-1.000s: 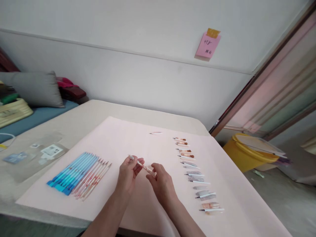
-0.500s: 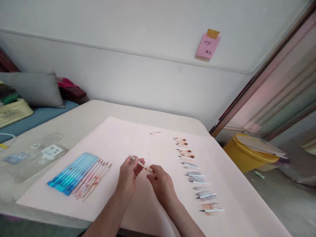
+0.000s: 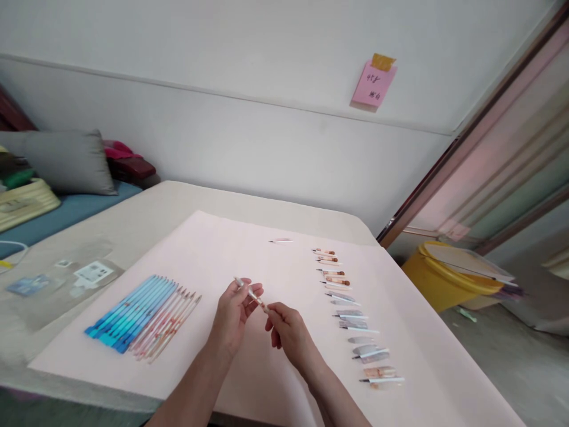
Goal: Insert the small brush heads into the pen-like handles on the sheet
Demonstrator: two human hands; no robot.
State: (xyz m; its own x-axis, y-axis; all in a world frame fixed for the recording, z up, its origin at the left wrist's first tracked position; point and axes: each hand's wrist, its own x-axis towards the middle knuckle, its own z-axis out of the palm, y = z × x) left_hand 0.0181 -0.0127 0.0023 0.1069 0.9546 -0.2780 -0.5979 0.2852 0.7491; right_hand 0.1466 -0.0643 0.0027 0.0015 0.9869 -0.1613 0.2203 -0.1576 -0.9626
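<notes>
My left hand (image 3: 230,314) holds a slim white pen (image 3: 251,293) with reddish marks, thumb over its upper end. At the lower right end of that pen, the fingers of my right hand (image 3: 288,332) pinch it, partly hiding the tip. Left of my hands, a row of blue pens (image 3: 137,308) lies side by side. Several white pens with pink and red patterns (image 3: 166,326) lie against them. To the right runs a column of slender dark-tipped white pieces (image 3: 368,352), paired with short patterned pieces (image 3: 380,372). One more dark-tipped piece (image 3: 281,241) lies farther back.
The pens lie on a pale pink sheet (image 3: 240,231) over the table. Clear plastic packaging (image 3: 57,296) with a white label lies at the left. Beyond are a grey cushion (image 3: 66,163) and a yellow bin (image 3: 431,279). A pink note (image 3: 374,86) is taped to the wall.
My right hand has turned slightly, and its fingers now pinch the pen's lower end more tightly. The left hand and pen have barely shifted. The pieces on the table stay where they were.
</notes>
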